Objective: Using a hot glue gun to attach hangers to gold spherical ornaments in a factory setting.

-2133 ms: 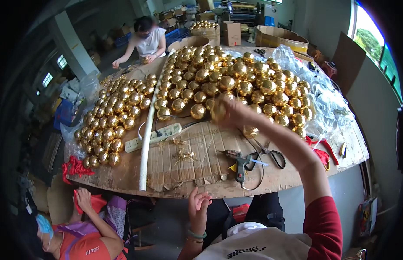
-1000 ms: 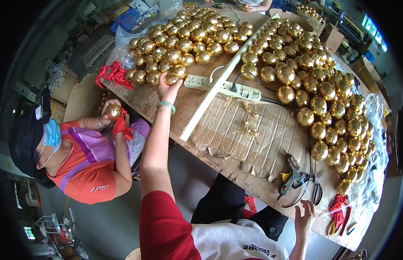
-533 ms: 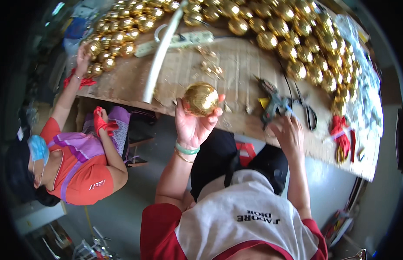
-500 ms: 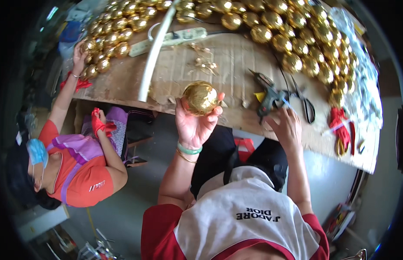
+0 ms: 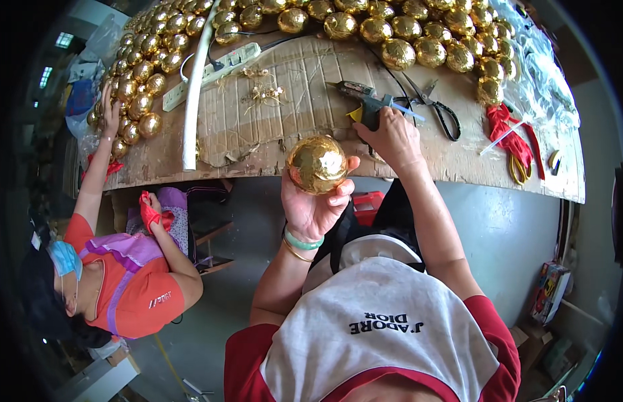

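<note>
My left hand (image 5: 311, 208), a green bangle on its wrist, holds up a shiny gold ball ornament (image 5: 317, 164) just in front of the table edge. The fingers cup the ball from below and the side. At the table, my right hand (image 5: 394, 139) closes around the handle of a hot glue gun (image 5: 368, 102). The gun's dark nozzle points left and a pale bluish glue stick (image 5: 410, 112) sticks out of its back. Black-handled scissors (image 5: 440, 110) lie open to the right of the gun.
Gold balls (image 5: 398, 53) crowd the table's far side. A power strip (image 5: 231, 63), a white tube (image 5: 199, 100) and small gold pieces (image 5: 266, 92) lie left of centre. Red ribbons (image 5: 502, 130) and clear plastic (image 5: 546, 100) are at right. At left, a co-worker (image 5: 134, 281) reaches toward balls, holding red cloth.
My right hand has moved forward and left onto the glue gun and closed on it; the gun has turned to point left. The ball stays in my left hand. The whole view has shifted.
</note>
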`<state>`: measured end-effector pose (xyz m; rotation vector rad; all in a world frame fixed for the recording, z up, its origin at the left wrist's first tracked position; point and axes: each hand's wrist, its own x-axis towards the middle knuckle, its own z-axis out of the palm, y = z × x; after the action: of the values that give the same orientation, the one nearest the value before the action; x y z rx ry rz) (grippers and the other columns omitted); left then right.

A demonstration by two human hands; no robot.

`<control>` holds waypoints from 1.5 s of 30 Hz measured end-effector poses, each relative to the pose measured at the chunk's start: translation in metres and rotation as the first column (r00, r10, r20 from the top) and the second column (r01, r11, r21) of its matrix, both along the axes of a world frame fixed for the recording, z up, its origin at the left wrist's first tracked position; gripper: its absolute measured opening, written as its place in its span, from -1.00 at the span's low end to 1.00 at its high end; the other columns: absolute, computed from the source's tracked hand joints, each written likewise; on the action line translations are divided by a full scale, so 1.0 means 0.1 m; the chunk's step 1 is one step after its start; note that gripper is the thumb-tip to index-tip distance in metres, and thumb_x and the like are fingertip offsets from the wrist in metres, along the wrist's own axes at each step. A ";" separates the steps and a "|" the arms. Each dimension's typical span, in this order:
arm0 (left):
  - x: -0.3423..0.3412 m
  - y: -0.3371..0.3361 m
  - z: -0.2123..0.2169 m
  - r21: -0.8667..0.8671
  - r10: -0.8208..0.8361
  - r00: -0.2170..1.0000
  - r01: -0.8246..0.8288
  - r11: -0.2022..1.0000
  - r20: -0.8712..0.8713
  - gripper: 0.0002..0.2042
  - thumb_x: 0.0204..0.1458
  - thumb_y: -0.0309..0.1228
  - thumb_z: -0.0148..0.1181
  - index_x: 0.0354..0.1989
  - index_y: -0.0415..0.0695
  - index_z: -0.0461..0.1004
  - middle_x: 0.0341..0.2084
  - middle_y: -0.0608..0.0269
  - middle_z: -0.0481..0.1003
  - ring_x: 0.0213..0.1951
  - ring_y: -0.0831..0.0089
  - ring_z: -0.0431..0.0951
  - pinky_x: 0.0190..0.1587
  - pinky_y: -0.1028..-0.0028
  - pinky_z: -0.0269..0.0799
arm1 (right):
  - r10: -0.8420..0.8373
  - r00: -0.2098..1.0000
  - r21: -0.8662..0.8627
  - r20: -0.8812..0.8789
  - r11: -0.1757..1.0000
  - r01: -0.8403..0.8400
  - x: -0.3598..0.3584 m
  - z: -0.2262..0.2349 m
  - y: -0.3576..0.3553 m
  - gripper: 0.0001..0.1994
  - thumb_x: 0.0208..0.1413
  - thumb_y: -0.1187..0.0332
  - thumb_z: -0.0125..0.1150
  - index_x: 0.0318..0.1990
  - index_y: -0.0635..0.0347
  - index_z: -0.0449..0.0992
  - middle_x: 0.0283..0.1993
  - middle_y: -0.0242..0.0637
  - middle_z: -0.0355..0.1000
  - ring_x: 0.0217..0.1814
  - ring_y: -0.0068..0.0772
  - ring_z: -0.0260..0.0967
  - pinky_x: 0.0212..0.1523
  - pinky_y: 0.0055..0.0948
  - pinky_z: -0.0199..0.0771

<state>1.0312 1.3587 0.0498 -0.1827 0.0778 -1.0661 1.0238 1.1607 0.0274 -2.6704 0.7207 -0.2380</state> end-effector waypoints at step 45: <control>0.13 0.74 -0.54 0.356 0.212 0.939 -0.303 0.884 0.271 -0.30 0.05 0.16 0.07 0.20 -0.14 0.23 0.07 -0.04 0.35 -0.14 0.13 0.45 -0.26 0.33 0.47 | -0.009 0.962 0.943 0.274 0.200 -0.267 -0.41 -0.11 -0.25 -0.66 0.19 0.34 0.11 0.06 0.36 0.39 0.00 -0.10 0.45 -0.15 -0.40 0.45 -0.23 -0.50 0.45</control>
<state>1.0440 1.4323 -0.0043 0.2883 0.0603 -0.7763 0.9831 1.1353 0.0168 -1.3534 0.3234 0.0145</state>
